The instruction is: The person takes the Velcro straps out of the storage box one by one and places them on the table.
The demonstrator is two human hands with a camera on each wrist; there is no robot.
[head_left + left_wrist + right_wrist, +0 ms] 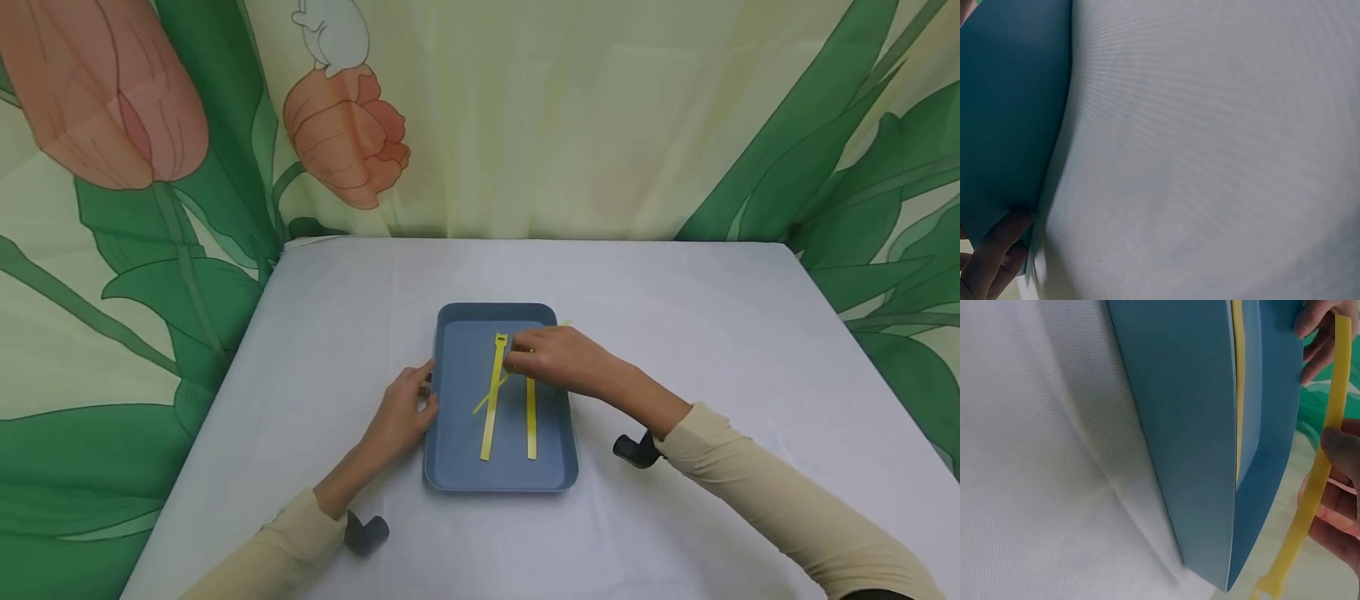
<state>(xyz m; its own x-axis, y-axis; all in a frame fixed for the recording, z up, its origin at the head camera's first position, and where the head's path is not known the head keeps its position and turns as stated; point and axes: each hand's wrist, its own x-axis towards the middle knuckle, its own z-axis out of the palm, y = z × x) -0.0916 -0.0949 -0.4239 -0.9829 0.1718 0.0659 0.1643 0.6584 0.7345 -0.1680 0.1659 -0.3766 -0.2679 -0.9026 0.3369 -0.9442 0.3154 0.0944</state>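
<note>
Three yellow slotted cable straps are in view. My right hand [562, 358] pinches one held strap [1313, 494] between thumb and fingers, slanting above the tray. Its slotted head shows at the bottom of the right wrist view. In the blue-grey tray [459, 446], a left strap [491, 421] and a right strap [531, 421] lie lengthwise; my right hand covers part of the right one in the head view. My left hand [401, 412] touches the tray's left side with its fingertips, and its fingers [1000, 240] rest against the outer wall.
The tray stands on a table covered with a white cloth [337, 317]. Behind hangs a curtain [562, 125] printed with tulips and leaves. Black wrist cameras sit below the left wrist [366, 535] and right wrist [636, 451].
</note>
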